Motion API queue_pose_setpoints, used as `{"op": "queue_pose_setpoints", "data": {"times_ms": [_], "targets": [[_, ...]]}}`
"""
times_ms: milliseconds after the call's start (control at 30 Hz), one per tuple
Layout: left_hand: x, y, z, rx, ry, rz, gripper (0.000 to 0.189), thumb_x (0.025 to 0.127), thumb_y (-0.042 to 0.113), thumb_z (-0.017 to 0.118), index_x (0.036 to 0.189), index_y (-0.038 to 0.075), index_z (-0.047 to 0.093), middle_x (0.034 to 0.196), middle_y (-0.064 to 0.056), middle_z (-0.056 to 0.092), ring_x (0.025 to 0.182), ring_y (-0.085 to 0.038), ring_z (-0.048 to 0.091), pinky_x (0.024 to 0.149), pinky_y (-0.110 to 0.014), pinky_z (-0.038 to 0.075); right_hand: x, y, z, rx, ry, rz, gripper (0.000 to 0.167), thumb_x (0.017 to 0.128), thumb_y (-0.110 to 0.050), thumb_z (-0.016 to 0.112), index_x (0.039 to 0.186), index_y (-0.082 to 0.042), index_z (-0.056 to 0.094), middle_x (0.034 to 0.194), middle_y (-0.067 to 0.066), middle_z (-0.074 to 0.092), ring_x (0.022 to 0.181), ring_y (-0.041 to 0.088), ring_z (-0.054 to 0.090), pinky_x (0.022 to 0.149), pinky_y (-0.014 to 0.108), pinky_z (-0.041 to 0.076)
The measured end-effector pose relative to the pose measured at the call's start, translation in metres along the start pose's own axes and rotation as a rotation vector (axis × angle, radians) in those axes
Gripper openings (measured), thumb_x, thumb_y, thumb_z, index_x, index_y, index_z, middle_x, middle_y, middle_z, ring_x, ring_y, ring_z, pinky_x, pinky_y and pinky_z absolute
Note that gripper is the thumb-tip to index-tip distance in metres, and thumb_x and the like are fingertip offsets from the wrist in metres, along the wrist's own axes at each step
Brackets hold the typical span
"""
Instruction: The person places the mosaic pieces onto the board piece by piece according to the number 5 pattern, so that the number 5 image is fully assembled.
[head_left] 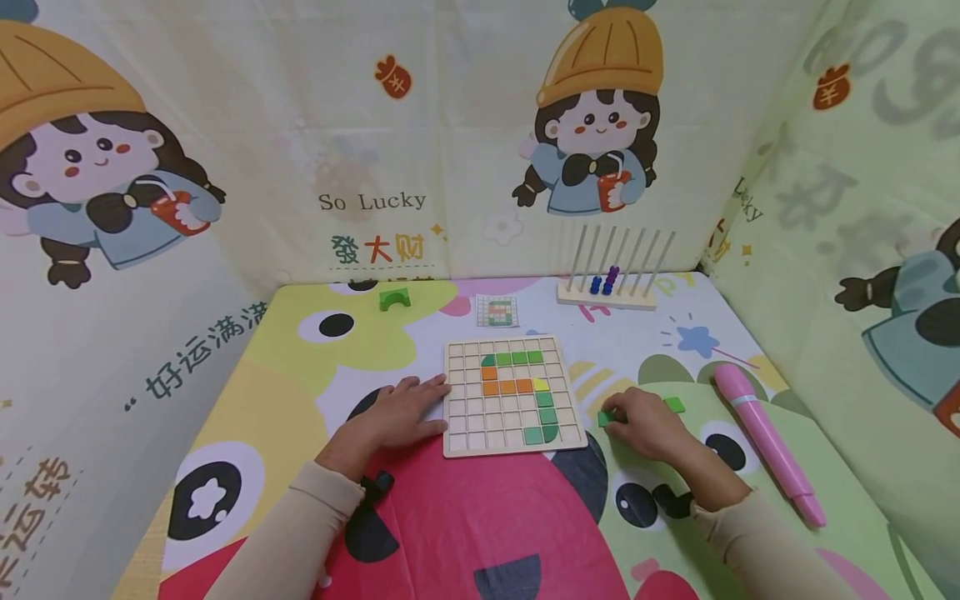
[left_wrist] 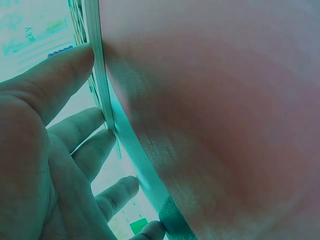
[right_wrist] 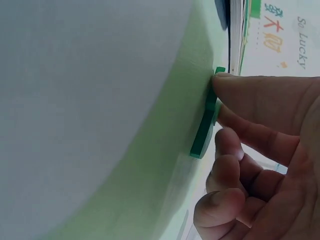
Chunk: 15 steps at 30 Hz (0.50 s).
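A square wooden grid board (head_left: 467, 422) lies on the patterned cloth, with green, orange and yellow tiles (head_left: 507, 387) set in its cells in a winding line. My left hand (head_left: 397, 414) lies flat at the board's left side, thumb and fingertips against its edge, also seen in the left wrist view. To the right of the board, the thumb and index finger of my right hand (head_left: 647, 423) pinch a small green tile (right_wrist: 212, 92) low over the cloth. Another dark green tile (right_wrist: 201, 135) shows just below it in the right wrist view. A light green tile (head_left: 675, 405) lies beyond that hand.
A small pattern card (head_left: 497, 311) lies behind the board. A peg rack (head_left: 607, 297) with blue and purple beads stands at the back right, and a green arch block (head_left: 394, 298) at the back left. On the right lies a pink pen-shaped thing (head_left: 772, 446).
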<state>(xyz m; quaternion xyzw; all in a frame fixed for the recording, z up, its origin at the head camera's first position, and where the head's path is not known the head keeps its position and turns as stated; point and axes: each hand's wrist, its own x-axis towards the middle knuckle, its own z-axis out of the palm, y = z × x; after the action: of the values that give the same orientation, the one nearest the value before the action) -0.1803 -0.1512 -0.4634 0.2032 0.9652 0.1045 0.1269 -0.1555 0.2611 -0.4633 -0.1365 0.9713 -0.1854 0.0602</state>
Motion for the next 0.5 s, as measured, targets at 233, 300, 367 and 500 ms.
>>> {"op": "queue_pose_setpoints", "data": {"times_ms": [233,300,367,500], "targets": [[0.0001,0.0011,-0.0004,-0.003,-0.006,-0.004,0.079,0.092,0.047,0.074,0.16,0.024,0.042,0.169,-0.002,0.034,0.151,-0.041,0.032,0.116,-0.067,0.03,0.0,0.001,0.0002,0.014,0.041,0.009,0.02,0.083,-0.014,0.084,0.097,-0.007,0.071,0.091,0.006,0.061,0.081,0.021,0.055,0.076,0.041,0.051],[0.0001,0.0012,-0.0002,-0.002,-0.009,-0.006,0.079,0.092,0.048,0.074,0.16,0.024,0.041,0.169,-0.002,0.034,0.151,-0.041,0.032,0.116,-0.067,0.03,-0.0001,0.0008,0.0007,0.024,0.05,0.011,0.019,0.083,-0.014,0.084,0.095,-0.009,0.07,0.092,0.006,0.063,0.082,0.02,0.057,0.077,0.042,0.052],[0.0002,0.0015,-0.0001,-0.004,-0.008,-0.009,0.08,0.091,0.048,0.074,0.16,0.024,0.041,0.169,-0.002,0.034,0.151,-0.041,0.032,0.117,-0.067,0.03,-0.0005,0.0007,0.0014,0.04,0.058,0.013,0.017,0.084,-0.012,0.082,0.094,-0.01,0.069,0.093,0.005,0.067,0.083,0.02,0.059,0.079,0.044,0.053],[0.0002,0.002,-0.0001,-0.009,-0.003,-0.01,0.081,0.091,0.048,0.074,0.16,0.024,0.041,0.169,-0.002,0.034,0.152,-0.041,0.031,0.117,-0.067,0.03,-0.0018,0.0009,0.0025,0.062,0.072,0.01,0.015,0.085,-0.01,0.079,0.094,-0.011,0.067,0.093,0.003,0.071,0.083,0.02,0.062,0.08,0.045,0.054]]}}
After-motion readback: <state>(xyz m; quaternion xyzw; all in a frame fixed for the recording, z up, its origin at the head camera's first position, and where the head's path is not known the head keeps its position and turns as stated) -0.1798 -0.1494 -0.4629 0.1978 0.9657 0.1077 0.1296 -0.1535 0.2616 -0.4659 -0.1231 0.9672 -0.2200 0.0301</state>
